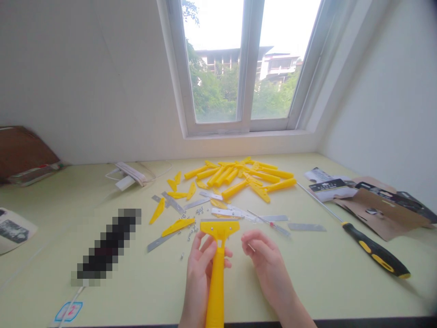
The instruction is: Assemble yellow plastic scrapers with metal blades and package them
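My left hand point(198, 269) is wrapped around the neck of a yellow scraper point(216, 278), which stands upright in view with its wide head at the top. A thin metal blade edge shows along that head, and two small screws are visible on its face. Just right of the scraper, apart from it, my right hand point(269, 264) is curled with thumb and fingertips together. Whatever may be in that pinch is too small to make out. Loose screws point(200, 210) and a yellow blade cover point(178, 226) lie beyond my left hand.
Yellow scraper handles point(223, 175) are piled at the back. Metal blades point(306, 227) and a thin screwdriver point(262, 217) lie in the middle. A long black-and-yellow screwdriver point(375, 250) and opened packaging point(382, 209) are on the right. A pixelated dark object point(107, 246) with a cable is left.
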Demonstrator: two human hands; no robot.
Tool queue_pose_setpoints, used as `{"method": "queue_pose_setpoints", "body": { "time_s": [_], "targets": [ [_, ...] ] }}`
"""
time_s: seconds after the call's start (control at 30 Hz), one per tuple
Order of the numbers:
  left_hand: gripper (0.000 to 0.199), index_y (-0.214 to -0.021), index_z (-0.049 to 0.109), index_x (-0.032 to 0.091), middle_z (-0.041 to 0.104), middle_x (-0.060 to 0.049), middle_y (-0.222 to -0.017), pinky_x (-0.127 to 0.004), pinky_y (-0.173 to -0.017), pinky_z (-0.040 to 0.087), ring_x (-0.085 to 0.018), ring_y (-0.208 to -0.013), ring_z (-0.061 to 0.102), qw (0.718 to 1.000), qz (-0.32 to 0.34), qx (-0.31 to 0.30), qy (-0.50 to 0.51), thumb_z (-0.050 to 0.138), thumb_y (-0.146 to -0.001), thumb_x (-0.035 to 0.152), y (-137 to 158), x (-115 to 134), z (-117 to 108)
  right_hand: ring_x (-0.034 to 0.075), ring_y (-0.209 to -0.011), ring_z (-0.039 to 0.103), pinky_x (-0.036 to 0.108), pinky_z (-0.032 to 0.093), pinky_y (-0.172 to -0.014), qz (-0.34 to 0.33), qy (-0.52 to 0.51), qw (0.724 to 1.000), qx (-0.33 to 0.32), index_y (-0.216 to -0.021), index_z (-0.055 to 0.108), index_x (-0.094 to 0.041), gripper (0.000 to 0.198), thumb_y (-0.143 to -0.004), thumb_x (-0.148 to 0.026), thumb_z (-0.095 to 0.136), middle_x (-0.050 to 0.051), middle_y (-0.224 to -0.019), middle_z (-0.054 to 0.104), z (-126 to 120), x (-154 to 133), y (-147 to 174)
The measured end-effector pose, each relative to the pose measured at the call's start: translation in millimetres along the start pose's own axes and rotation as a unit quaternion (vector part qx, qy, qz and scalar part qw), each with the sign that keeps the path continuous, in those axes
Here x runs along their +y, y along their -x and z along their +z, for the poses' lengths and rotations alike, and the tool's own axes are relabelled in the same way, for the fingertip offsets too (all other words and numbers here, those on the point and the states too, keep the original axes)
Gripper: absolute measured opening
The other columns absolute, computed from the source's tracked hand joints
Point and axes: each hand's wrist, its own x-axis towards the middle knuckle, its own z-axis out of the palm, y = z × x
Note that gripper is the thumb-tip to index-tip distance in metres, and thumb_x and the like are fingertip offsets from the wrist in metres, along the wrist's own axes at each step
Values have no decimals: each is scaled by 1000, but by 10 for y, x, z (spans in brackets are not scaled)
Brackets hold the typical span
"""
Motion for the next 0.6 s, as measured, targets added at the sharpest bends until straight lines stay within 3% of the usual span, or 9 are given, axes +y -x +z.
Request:
{"method": "queue_pose_setpoints", "body": {
  "time_s": [0.2,0.3,0.43,0.6],
  "targets": [
    [37,-107,43,21,62,-5,-97,-22,-55,51,-13,-63,64,997,-38,59,-13,60,-76,31,-50,-112,-52,13,-65,49,24,43,-62,27,-47,998,44,-66,63,-18,2,-64,-18,63,0,-67,56,-55,55,-73],
    [36,-105,44,19,62,-6,-99,-23,-54,52,-13,-63,65,996,-35,68,-33,61,-76,32,-44,-119,-49,13,-66,52,24,45,-62,34,-46,996,74,-79,63,-20,16,-64,-19,66,0,-75,58,-21,66,-82],
    [32,-102,44,19,64,-6,-94,-26,-55,53,-15,-62,65,998,-26,33,-37,59,-77,33,-12,-102,-37,15,-73,57,26,47,-64,33,-20,997,71,-100,59,-21,37,-65,-25,70,2,-85,62,39,52,-62],
    [23,-94,46,17,64,-8,-98,-24,-47,52,-16,-61,65,999,-6,-21,-48,57,-79,31,32,-106,-24,16,-69,58,28,46,-64,42,-11,999,28,-102,61,-17,37,-70,-34,67,5,-84,66,46,37,-40]
  ]
}}
